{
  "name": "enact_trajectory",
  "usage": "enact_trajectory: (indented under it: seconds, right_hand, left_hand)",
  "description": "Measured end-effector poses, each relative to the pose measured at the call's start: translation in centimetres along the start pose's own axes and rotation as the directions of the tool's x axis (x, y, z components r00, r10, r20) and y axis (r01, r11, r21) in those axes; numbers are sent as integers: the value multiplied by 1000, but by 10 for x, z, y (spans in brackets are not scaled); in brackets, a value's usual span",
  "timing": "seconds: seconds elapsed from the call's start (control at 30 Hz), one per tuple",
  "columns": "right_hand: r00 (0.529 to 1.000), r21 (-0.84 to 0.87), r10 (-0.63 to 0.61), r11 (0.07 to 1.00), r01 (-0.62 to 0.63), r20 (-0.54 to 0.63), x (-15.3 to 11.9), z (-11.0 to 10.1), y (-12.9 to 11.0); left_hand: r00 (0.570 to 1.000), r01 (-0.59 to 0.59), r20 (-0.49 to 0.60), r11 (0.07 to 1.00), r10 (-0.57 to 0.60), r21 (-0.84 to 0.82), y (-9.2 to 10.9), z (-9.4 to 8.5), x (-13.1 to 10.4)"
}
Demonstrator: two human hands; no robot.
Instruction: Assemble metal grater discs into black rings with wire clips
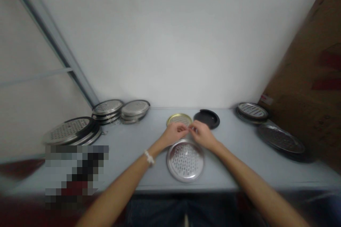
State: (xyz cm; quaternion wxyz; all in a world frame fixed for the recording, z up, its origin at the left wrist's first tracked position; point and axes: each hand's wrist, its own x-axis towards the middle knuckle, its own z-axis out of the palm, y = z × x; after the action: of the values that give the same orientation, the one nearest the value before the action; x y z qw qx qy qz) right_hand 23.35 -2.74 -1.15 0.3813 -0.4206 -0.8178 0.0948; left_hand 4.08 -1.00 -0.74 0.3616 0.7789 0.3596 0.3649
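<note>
My left hand and my right hand meet at the fingertips over the middle of the table. Both are closed in a pinch; whatever lies between the fingers is too small to make out. Just below them a round silver grater with rows of raised holes lies flat near the table's front edge. Behind my left hand is a gold-rimmed round grater, partly covered by the fingers. Beyond my right hand sits a black round ring-shaped piece.
Stacked round graters with black rims stand at the left, one pile nearer and two piles by the wall. More graters and a dark stack lie right, beside a large cardboard box. A pixelated patch hides the lower left.
</note>
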Motion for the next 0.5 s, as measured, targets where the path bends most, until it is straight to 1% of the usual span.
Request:
enact_trajectory:
  seconds: [0.23, 0.37, 0.5]
  right_hand:
    - [999, 34, -1, 999, 0, 34, 0, -2, 1]
    - [998, 55, 10, 998, -14, 66, 1, -3, 0]
    - [995, 68, 7, 998, -14, 100, 0, -3, 0]
  left_hand:
    - [998, -33, 57, 998, 30, 60, 6, -2, -3]
    - [995, -48, 89, 996, 41, 81, 2, -3, -3]
    - [994, -72, 93, 990, 60, 121, -3, -2, -4]
